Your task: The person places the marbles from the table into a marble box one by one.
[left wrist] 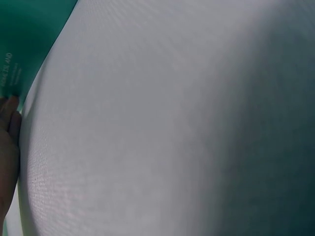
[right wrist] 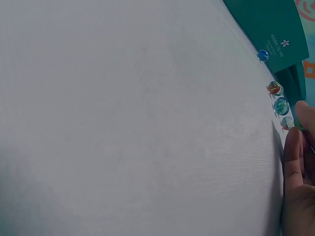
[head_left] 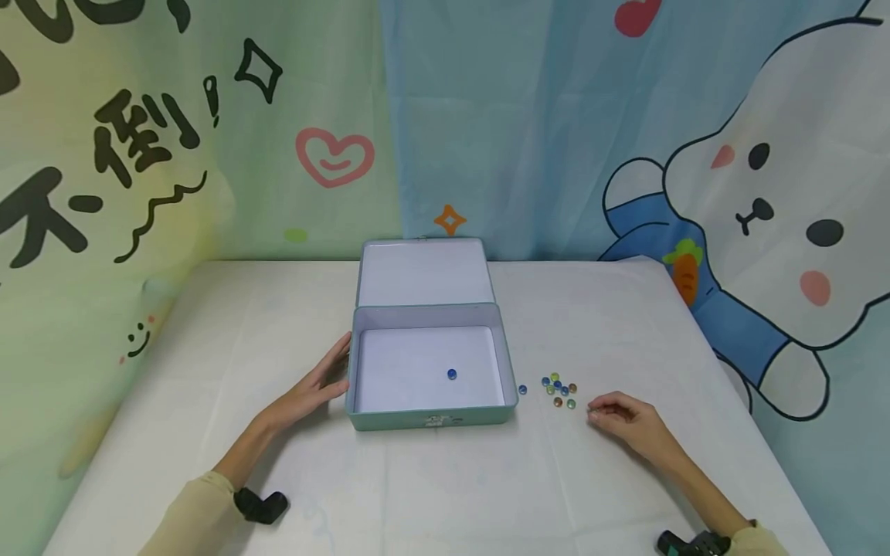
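Observation:
A green tin box (head_left: 431,418) stands on the white-covered table, its hinged lid (head_left: 422,274) tipped back. Inside, one blue marble (head_left: 452,374) lies on the white floor. My left hand (head_left: 310,394) rests against the box's left side with extended fingers; the left wrist view shows its fingertips at the green wall (left wrist: 34,39). To the right of the box sits another blue marble (head_left: 523,390), and past it a loose group of glass marbles (head_left: 565,391). Just right of that group is my right hand (head_left: 634,425), fingers loosely bent, with no marble visible in its grasp.
White cloth (head_left: 445,494) covers the table. Behind it hangs a printed curtain (head_left: 487,139) with a cartoon rabbit at the right. Each wrist carries a black camera, one (head_left: 261,506) at the left sleeve and one (head_left: 693,544) at the right.

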{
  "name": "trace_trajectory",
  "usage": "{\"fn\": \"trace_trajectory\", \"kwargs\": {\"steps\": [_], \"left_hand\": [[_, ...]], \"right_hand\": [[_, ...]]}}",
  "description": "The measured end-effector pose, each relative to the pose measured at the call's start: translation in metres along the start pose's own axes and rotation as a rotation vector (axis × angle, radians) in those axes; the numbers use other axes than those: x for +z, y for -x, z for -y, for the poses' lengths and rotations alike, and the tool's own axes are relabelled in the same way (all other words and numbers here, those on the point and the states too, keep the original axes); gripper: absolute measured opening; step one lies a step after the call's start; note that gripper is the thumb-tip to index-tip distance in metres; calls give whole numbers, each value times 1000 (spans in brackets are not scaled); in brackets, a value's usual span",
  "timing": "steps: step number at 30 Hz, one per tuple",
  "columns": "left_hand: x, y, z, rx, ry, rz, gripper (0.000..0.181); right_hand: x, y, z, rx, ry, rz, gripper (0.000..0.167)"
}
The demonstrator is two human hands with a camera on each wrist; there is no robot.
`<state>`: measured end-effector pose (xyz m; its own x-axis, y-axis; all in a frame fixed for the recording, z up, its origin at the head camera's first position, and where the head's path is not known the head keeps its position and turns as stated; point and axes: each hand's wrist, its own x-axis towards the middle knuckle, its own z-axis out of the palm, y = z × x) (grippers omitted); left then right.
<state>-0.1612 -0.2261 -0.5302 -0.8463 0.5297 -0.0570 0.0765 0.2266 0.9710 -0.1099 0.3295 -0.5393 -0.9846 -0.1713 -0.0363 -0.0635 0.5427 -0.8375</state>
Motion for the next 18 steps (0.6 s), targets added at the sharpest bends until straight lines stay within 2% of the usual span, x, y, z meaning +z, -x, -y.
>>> {"fn": "trace_trajectory", "kwargs": {"steps": [4, 8, 13, 18], "left_hand": [[1, 0, 0, 8, 1, 1, 72], [2, 0, -1, 8, 2, -1, 72], [1, 0, -1, 4, -6, -11, 73], [1, 1, 0, -2, -8, -12, 72]], "right_hand": [[-3, -1, 6, 7, 6, 16, 24], [-9, -7, 23, -2, 22, 21, 26], [-15, -23, 48, -79, 14, 43, 26], [-17, -39, 76, -147, -3, 101, 24]]}}
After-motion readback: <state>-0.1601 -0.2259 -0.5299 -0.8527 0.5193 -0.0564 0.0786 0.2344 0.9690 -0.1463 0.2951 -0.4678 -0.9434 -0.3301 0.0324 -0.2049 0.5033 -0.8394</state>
